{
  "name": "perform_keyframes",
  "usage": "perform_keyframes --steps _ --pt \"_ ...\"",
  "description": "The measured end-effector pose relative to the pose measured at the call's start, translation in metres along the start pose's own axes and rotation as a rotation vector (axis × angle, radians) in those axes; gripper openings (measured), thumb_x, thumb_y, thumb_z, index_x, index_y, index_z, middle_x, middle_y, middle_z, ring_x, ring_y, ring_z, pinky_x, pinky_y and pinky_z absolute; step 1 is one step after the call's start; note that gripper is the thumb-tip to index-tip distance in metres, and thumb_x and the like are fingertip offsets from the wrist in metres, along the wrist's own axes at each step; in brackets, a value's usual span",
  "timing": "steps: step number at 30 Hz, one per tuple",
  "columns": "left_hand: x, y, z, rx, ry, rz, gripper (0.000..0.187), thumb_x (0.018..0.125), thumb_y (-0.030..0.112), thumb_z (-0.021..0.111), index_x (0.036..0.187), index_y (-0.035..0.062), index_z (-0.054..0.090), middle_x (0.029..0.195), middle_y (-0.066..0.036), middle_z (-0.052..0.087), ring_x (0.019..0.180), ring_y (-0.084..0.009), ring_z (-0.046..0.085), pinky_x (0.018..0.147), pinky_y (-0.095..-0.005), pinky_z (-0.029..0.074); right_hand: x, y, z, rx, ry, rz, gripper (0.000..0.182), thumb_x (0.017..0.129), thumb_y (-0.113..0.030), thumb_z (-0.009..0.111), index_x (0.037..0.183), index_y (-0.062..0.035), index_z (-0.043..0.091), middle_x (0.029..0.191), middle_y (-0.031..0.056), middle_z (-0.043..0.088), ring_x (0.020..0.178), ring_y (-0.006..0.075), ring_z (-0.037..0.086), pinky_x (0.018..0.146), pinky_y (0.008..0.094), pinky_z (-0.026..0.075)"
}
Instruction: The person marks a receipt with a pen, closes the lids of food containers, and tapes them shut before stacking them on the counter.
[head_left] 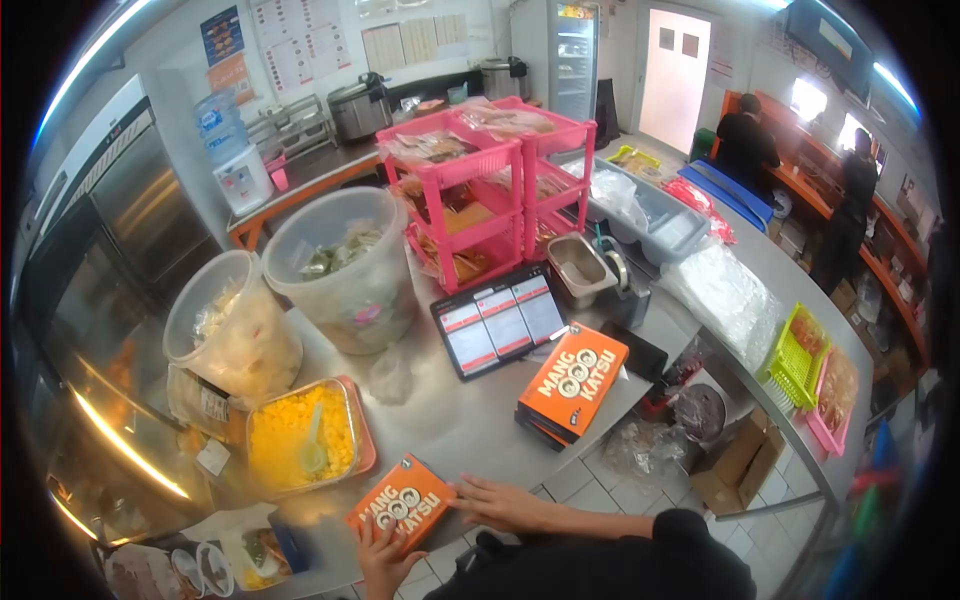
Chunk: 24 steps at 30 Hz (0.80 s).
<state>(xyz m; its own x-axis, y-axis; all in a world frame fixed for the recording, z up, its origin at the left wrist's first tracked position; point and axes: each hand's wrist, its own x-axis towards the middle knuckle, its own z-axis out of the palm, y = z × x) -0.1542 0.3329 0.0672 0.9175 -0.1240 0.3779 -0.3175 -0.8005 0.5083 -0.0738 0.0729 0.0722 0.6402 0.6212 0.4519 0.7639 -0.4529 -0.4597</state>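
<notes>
An orange cardboard food box (pixel 408 494) printed "MANG KATSU" lies closed on the steel counter in front of me. My left hand (pixel 385 552) grips its near left corner, fingers over the lid and thumb along the near side. Against its right edge rests my right hand (pixel 503 503), fingers stretched out and holding nothing. Left of the box, a foil tray (pixel 268 462) holds yellow cubes and a pale spoon (pixel 314 452). More orange boxes (pixel 573 380) are stacked to the right, beside a tablet (pixel 500 322) with a lit screen.
Two large plastic tubs (pixel 345 290) of bagged food and a pink tiered rack (pixel 470 215) stand farther back. An opened box with food (pixel 262 555) sits lower left. Plastic bags (pixel 715 295) and a green basket (pixel 798 355) line the right counter. Two people (pixel 745 140) are at the far right.
</notes>
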Motion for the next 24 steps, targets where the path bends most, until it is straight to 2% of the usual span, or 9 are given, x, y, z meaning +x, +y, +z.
perform_keyframes --steps 2,3,5,7,10,13,15,21,24 --pt "-0.001 -0.001 0.006 0.122 0.001 0.024 0.026 0.057 0.014 0.078 0.081 0.0071 0.069 0.104 -0.005 0.064 0.117 -0.0369 0.045 0.101 -0.0548 0.024 0.013 0.0 -0.084 -0.129 0.265 -0.103 0.035 0.081 -0.023 0.061 0.113 -0.0083 0.055 0.119 0.006 0.055 0.108 0.0256 0.053 0.092 0.039 0.042" --pt "0.001 0.0 0.01 0.122 0.011 0.017 0.026 0.057 0.014 0.078 0.081 0.0071 0.069 0.104 -0.005 0.064 0.117 -0.0369 0.045 0.101 -0.0548 0.024 0.011 0.011 -0.111 -0.649 0.339 0.125 0.029 0.081 -0.02 0.062 0.105 -0.0058 0.057 0.106 0.0048 0.06 0.098 0.0246 0.058 0.085 0.0371 0.046" --pt "-0.004 0.003 0.021 0.158 0.048 0.024 0.021 0.059 0.012 0.077 0.078 0.007 0.069 0.099 -0.004 0.066 0.111 -0.0365 0.051 0.099 -0.0549 0.029 0.01 0.049 -0.185 -0.142 0.754 0.503 0.025 0.082 -0.018 0.06 0.101 -0.0027 0.058 0.096 0.0077 0.063 0.08 0.0154 0.061 0.067 0.0304 0.048" --pt "0.0 0.004 0.027 0.166 0.071 0.079 0.018 0.061 0.011 0.076 0.076 0.008 0.069 0.097 -0.003 0.066 0.108 -0.0354 0.053 0.098 -0.0546 0.031 0.007 0.125 -0.232 -0.172 0.955 0.688 0.024 0.086 -0.022 0.055 0.096 -0.0003 0.061 0.091 0.0099 0.064 0.077 0.0173 0.061 0.066 0.0306 0.046" --pt "0.002 0.0 0.032 0.112 0.035 0.091 0.013 0.062 0.016 0.076 0.072 0.0103 0.07 0.104 -0.002 0.064 0.108 -0.0365 0.052 0.101 -0.0594 0.02 -0.052 0.306 -0.246 -0.931 0.669 0.631 0.04 0.084 -0.038 0.056 0.101 -0.0018 0.06 0.086 0.0183 0.063 0.078 0.0282 0.06 0.068 0.0342 0.047" --pt "0.034 0.016 0.011 0.111 -0.083 0.027 0.014 0.06 0.024 0.077 0.067 0.0142 0.07 0.118 -0.004 0.057 0.119 -0.0393 0.04 0.098 -0.06 0.019 -0.059 0.36 -0.251 -0.734 0.46 0.886 0.049 0.079 -0.045 0.061 0.098 -0.0001 0.062 0.085 0.0228 0.062 0.078 0.0348 0.06 0.071 0.0402 0.048" --pt "0.045 0.013 0.012 0.096 -0.117 0.002 0.016 0.058 0.029 0.078 0.064 0.0159 0.07 0.122 -0.004 0.054 0.121 -0.0402 0.035 0.096 -0.0583 0.019 -0.044 0.339 -0.268 -0.035 0.173 1.231 0.051 0.076 -0.048 0.062 0.09 0.0007 0.065 0.083 0.0236 0.063 0.078 0.0393 0.061 0.076 0.0454 0.047" --pt "0.074 0.0 0.006 -0.043 -0.288 -0.014 0.022 0.051 0.036 0.081 0.061 0.0195 0.07 0.123 -0.005 0.053 0.117 -0.0335 0.038 0.088 -0.0459 0.024 -0.064 0.424 -0.267 -0.355 0.245 1.33 0.047 0.077 -0.044 0.062 0.08 0.0027 0.066 0.069 0.0114 0.062 0.074 0.0238 0.063 0.062 0.0381 0.05" --pt "0.076 0.001 0.008 -0.116 -0.247 -0.002 0.023 0.05 0.036 0.082 0.058 0.0193 0.068 0.123 -0.004 0.053 0.114 -0.0294 0.042 0.087 -0.0441 0.026 -0.057 0.417 -0.272 -0.037 0.416 1.35 0.036 0.077 -0.031 0.068 0.068 0.0035 0.064 0.066 0.0077 0.061 0.063 0.019 0.058 0.053 0.0365 0.044"
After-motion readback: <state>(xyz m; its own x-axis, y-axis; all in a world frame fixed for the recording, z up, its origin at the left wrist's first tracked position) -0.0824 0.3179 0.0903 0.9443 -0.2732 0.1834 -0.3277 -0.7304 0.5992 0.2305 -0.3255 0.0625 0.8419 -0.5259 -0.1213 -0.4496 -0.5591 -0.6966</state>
